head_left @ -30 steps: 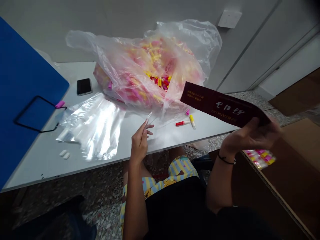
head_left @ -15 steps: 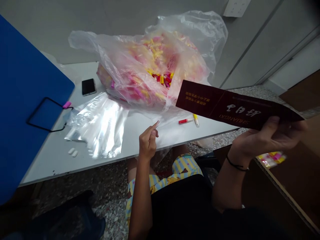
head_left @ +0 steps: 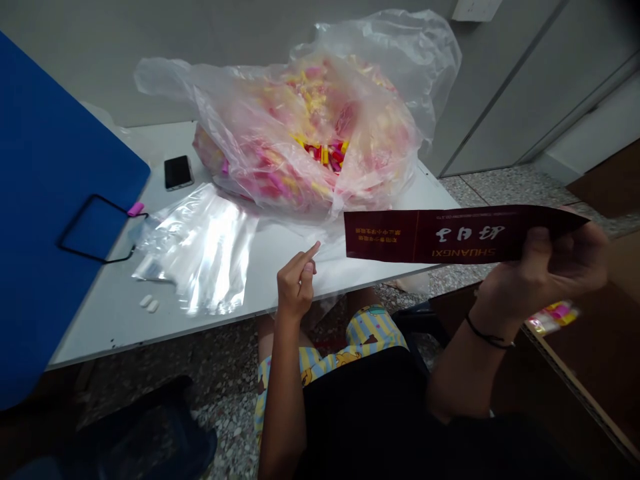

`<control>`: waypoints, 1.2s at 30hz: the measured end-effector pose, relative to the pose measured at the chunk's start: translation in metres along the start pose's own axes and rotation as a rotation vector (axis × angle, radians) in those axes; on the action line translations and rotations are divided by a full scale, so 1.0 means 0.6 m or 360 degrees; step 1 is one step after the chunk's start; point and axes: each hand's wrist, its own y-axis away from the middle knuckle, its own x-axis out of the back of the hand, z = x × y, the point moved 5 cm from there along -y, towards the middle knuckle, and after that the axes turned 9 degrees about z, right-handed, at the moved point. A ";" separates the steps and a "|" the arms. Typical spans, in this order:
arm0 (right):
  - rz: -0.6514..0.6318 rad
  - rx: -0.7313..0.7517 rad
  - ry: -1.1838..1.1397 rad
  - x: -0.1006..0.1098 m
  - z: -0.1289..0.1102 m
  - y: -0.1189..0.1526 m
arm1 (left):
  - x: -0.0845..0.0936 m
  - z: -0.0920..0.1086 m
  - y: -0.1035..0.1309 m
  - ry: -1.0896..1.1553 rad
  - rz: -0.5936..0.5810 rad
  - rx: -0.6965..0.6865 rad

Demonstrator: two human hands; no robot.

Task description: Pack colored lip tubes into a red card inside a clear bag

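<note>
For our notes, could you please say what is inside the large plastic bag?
The plastic bag holds small red, yellow and pink pieces; whatever lies beneath them is covered.

The strip (head_left: 430, 253) appears to be smooth paper card with a low sheen. The large bag (head_left: 265, 133) is thin, creased, translucent plastic film; the flat sleeves (head_left: 213, 253) are clear, highly glossy plastic. The table (head_left: 115, 313) is smooth, the box (head_left: 585, 393) matt cardboard, the shorts (head_left: 373, 327) cloth
</note>
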 end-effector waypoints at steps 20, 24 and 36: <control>-0.0061 -0.0318 0.0169 0.027 -0.010 -0.028 | -0.007 0.014 0.008 0.0100 -0.0200 -0.0022; -0.0069 -0.0330 0.0216 0.031 -0.009 -0.028 | -0.003 0.020 0.008 0.0094 -0.0199 -0.0042; 0.0044 -0.0361 0.0046 0.030 -0.016 -0.031 | -0.003 0.023 0.009 0.0051 -0.0228 -0.0051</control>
